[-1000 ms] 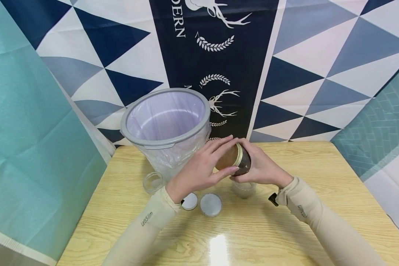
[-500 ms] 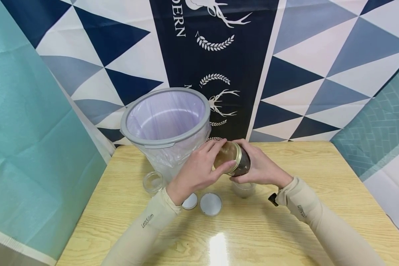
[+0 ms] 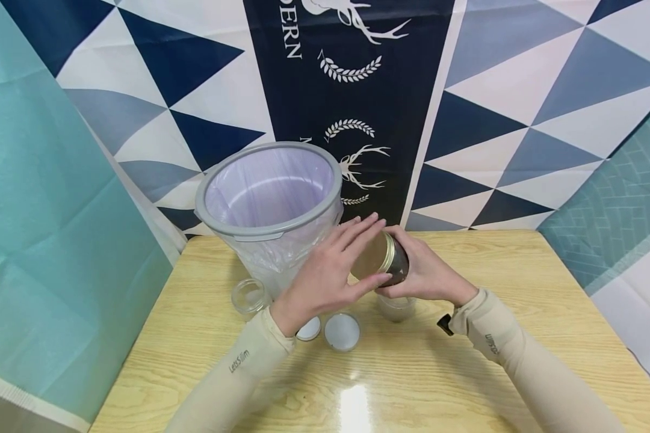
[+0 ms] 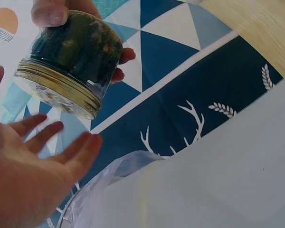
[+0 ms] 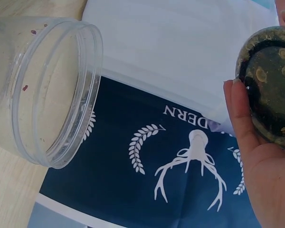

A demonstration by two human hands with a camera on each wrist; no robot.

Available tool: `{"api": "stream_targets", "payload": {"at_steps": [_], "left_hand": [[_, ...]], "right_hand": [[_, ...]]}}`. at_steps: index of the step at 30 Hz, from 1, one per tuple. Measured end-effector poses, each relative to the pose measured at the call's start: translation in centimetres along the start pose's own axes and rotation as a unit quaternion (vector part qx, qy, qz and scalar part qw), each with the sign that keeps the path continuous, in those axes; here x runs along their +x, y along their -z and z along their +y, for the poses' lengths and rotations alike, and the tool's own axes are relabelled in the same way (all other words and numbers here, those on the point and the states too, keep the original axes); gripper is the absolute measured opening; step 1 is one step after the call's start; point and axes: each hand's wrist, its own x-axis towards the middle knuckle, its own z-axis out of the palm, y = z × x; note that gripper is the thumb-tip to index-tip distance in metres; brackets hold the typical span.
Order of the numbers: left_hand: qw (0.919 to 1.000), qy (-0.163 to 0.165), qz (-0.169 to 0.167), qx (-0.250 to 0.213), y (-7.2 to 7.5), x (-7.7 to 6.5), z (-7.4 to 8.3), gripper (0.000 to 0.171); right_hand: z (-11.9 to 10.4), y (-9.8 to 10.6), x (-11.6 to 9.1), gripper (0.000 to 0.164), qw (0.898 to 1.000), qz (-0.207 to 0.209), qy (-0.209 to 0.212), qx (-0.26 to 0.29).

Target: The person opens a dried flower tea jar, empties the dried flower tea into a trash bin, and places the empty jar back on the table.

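My right hand [image 3: 430, 270] grips a clear jar [image 4: 78, 45] with dark contents, tilted so its gold screw lid [image 4: 57, 90] faces left and down. In the right wrist view the jar's round base [image 5: 275, 80] shows between the fingers. Beside the lid, my left hand [image 3: 327, 273] has its fingers straight and spread. The left wrist view shows those fingers [image 4: 80, 154] below the lid, with a gap between. Under the hands stands an open clear jar [image 3: 396, 309], cloudy with reddish specks on its wall in the right wrist view.
A grey-rimmed bin [image 3: 271, 230] with a plastic liner stands at the back left. Next to it is another open clear jar [image 3: 249, 296]. Two white discs like lids [image 3: 342, 332] lie on the wooden table [image 3: 439, 373]. A patterned cloth [image 3: 482, 120] hangs behind.
The left hand's fingers curled about the lid half a second ago, and now they are straightened and spread beside it. The right hand keeps its grip on the jar, almost still.
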Motion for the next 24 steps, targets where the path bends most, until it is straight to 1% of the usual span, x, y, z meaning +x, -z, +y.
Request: {"api": "stream_targets", "payload": {"at_steps": [2, 4, 8, 10, 15, 20, 24], "left_hand": [[0.9996, -0.019, -0.014, -0.014, 0.1, 0.1, 0.0, 0.074], [0.9992, -0.028, -0.021, -0.020, 0.0, 0.1, 0.0, 0.071], [0.9994, -0.027, -0.013, -0.016, -0.2, 0.2, 0.1, 0.067], [0.9998, -0.015, -0.007, -0.011, -0.2, 0.2, 0.2, 0.066], [0.9996, 0.028, -0.002, -0.002, -0.2, 0.1, 0.4, 0.065], [0.9979, 0.064, 0.008, -0.003, -0.2, 0.0, 0.7, 0.061], [0.9959, 0.089, 0.014, 0.007, -0.2, 0.0, 1.1, 0.063]], "right_hand": [[-0.1, 0.0, 0.0, 0.090, 1.000, 0.001, 0.006, -0.002], [-0.2, 0.1, 0.0, 0.089, 1.000, 0.000, 0.007, 0.000], [-0.3, 0.1, -0.2, 0.089, 1.000, -0.004, 0.003, 0.002], [-0.3, 0.0, -0.2, 0.091, 1.000, -0.004, 0.000, 0.004], [-0.3, -0.1, -0.2, 0.094, 1.000, -0.008, -0.010, 0.012], [-0.2, -0.2, -0.1, 0.092, 1.000, -0.011, 0.000, 0.001], [-0.1, -0.3, -0.1, 0.092, 1.000, -0.017, 0.000, -0.003]]}}
